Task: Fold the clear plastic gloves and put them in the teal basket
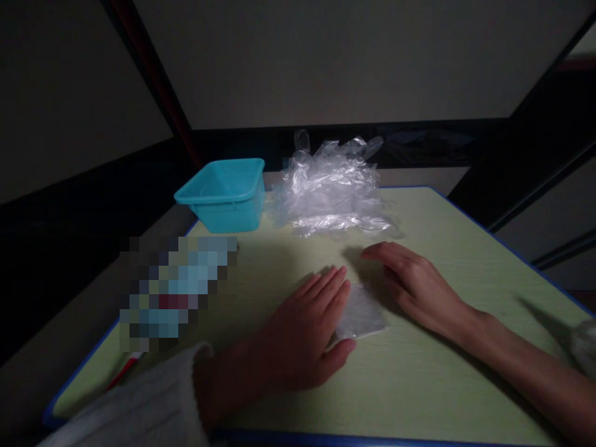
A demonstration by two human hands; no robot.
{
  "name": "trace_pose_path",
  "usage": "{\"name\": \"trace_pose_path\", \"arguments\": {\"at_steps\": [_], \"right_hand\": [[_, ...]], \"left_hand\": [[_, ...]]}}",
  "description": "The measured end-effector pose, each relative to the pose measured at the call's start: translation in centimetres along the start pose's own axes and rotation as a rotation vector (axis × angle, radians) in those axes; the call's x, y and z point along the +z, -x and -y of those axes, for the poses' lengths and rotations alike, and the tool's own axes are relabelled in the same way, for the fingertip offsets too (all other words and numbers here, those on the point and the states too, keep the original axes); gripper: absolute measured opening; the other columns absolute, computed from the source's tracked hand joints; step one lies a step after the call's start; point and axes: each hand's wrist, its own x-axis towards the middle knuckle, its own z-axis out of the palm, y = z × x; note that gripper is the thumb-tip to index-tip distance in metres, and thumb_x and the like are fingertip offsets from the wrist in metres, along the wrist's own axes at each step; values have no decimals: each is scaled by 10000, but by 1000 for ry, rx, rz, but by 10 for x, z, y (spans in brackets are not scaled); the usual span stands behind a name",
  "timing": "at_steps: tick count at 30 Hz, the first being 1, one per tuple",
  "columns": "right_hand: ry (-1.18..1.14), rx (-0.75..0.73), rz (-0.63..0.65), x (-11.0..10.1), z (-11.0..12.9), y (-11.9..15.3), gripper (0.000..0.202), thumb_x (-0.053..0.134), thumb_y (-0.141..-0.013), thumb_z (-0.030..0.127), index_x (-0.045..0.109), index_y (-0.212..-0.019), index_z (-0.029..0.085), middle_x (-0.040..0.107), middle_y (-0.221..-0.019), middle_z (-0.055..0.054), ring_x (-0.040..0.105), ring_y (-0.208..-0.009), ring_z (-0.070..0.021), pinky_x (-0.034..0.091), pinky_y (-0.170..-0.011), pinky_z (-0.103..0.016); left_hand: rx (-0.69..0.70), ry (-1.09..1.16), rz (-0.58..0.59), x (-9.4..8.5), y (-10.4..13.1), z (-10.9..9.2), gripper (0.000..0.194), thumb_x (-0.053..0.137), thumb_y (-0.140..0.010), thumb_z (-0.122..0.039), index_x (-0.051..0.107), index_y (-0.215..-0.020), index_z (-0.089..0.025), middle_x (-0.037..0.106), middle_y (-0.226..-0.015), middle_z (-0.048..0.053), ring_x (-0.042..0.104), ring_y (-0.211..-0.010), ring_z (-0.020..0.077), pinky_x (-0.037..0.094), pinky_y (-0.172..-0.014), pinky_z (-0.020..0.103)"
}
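A flat, squarish piece of folded clear plastic (362, 312) lies on the table. My left hand (310, 329) rests palm down over its left side, fingers stretched out and thumb apart, covering part of it. Just beyond its upper right corner hovers or rests my right hand (414, 285), index finger pointing left and the other fingers loosely bent. Nothing shows in the right hand. Farther back is a heap of thin clear plastic gloves (333, 186), with some finger shapes sticking up.
A turquoise plastic basket (228, 214) stands at the back left of the pale green table (447, 236), which has a blue edge. At the left lies a pixelated, light-blue item (186, 292), with a thin red-and-white object (123, 372) near it. A wall rises behind the table.
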Motion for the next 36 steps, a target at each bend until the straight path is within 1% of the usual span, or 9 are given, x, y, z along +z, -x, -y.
{"name": "trace_pose_path", "arguments": {"at_steps": [2, 5, 8, 11, 14, 17, 23, 30, 36], "right_hand": [[24, -34, 35, 4, 15, 6, 453, 341, -763, 41, 522, -1177, 7, 599, -1149, -194, 561, -1065, -255, 477, -888, -418], [167, -115, 142, 14, 33, 15, 467, 359, -842, 137, 443, -1279, -4, 464, -1326, -207, 431, -1229, -283, 385, -989, -487], [249, -150, 166, 24, 42, 24, 503, 360, -875, 204, 376, -1324, -22, 354, -1393, -219, 310, -1306, -278, 336, -1029, -484], [248, -140, 195, 29, 42, 28, 533, 344, -890, 247, 336, -1346, -28, 317, -1406, -226, 253, -1326, -276, 310, -1044, -485], [238, -118, 223, 30, 40, 29, 535, 317, -899, 268, 336, -1350, -18, 309, -1408, -221, 233, -1330, -275, 301, -1048, -488], [243, -110, 224, 30, 38, 30, 528, 298, -907, 285, 359, -1341, -9, 315, -1404, -217, 225, -1330, -274, 299, -1046, -495], [272, -128, 227, 30, 37, 31, 516, 287, -918, 306, 399, -1323, 7, 319, -1399, -224, 225, -1327, -280, 313, -1035, -494], [262, -136, 256, 29, 35, 32, 529, 268, -929, 325, 359, -1347, 12, 279, -1417, -219, 205, -1335, -286, 319, -1020, -525], [226, -144, 229, 27, 24, 34, 602, 273, -933, 451, 295, -1388, 57, 302, -1418, -199, 246, -1327, -274, 307, -1038, -510]], "left_hand": [[-26, -14, 7, 2, 3, -7, 624, 425, -840, -293, 284, -1342, 50, 188, -1451, 250, 108, -1363, 297, 205, -1095, 469], [-48, -11, 24, 6, 7, -16, 654, 454, -809, -299, 302, -1325, 72, 202, -1438, 273, 110, -1355, 321, 219, -1089, 481], [-66, 16, 27, 8, 9, -21, 711, 485, -789, -356, 302, -1327, 70, 177, -1443, 271, 86, -1356, 320, 201, -1101, 464], [-96, 58, 57, 9, 9, -23, 774, 491, -790, -460, 305, -1331, 62, 146, -1449, 266, 59, -1355, 321, 179, -1107, 461], [-116, 67, 122, 7, 8, -24, 839, 524, -767, -502, 290, -1337, 69, 111, -1449, 272, 34, -1352, 333, 174, -1101, 482], [-120, 68, 153, 6, 7, -25, 857, 501, -783, -523, 259, -1349, 73, 72, -1452, 272, 9, -1352, 329, 173, -1097, 490], [-123, 85, 158, 7, 8, -24, 873, 473, -797, -562, 238, -1361, 61, 55, -1456, 265, -7, -1353, 325, 173, -1095, 496], [-128, 115, 150, 2, 6, -25, 861, 534, -783, -519, 248, -1349, 64, 95, -1442, 285, 28, -1351, 336, 207, -1084, 513], [-117, 120, 127, 4, 9, -23, 877, 482, -799, -570, 230, -1364, 52, 92, -1453, 270, 25, -1355, 336, 189, -1095, 493]]}}
